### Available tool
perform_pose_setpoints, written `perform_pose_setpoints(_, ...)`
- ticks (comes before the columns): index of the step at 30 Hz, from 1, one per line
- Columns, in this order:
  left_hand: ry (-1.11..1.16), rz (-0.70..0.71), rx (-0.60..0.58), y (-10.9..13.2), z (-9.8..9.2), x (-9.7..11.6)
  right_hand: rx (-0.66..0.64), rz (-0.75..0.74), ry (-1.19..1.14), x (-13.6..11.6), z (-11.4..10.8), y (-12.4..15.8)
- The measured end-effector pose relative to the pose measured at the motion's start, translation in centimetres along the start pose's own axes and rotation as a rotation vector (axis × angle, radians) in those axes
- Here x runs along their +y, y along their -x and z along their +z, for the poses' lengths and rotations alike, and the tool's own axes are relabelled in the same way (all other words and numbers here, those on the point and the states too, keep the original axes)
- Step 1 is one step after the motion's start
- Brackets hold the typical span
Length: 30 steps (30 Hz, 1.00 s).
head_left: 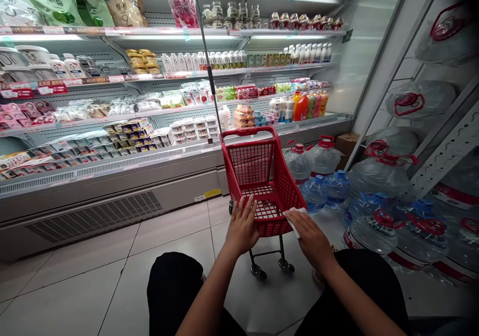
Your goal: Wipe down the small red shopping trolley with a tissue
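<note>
A small red plastic shopping cart [241, 149] with lattice walls stands on the tiled floor before me. My left hand [241, 228] lies over the near left corner of its basket, fingers stretched out, the thumb by the front wall. At the near right corner, my right hand [309, 236] presses a white wipe [298, 215] against the rim. The wipe is partly hidden under the fingers; whether it is cloth or paper I cannot tell. Dark wheels [258, 271] show beneath the basket.
An open refrigerated display case [187, 164] stocked with dairy tubs, bottles and packets runs behind the cart. On the right stand several large water bottles [316, 192] and a metal rack [445, 144]. My knees [175, 276] flank the cart's near end.
</note>
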<state>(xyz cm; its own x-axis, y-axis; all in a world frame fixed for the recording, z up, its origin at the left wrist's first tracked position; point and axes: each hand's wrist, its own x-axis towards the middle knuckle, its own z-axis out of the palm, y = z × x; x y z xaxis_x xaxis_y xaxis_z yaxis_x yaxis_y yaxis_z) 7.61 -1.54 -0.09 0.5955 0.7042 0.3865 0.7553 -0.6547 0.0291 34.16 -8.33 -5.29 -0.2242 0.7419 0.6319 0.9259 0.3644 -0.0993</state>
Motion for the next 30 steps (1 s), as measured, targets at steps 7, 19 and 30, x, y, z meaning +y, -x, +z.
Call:
perform_pose_setpoints(7,-0.011,-0.035,-0.003,-0.7,0.0,-1.7,0.043,0.055,0.013,-2.5,1.1,-1.0)
perform_pose_setpoints(19,0.021,-0.006,0.049,1.9,0.2,-1.3,-0.032,-0.262,-0.005,-6.4,1.3,-3.6)
perform_pose_setpoints(30,0.024,-0.046,0.058,1.6,0.3,-0.4,0.027,-0.150,0.032,-6.6,1.0,-2.4)
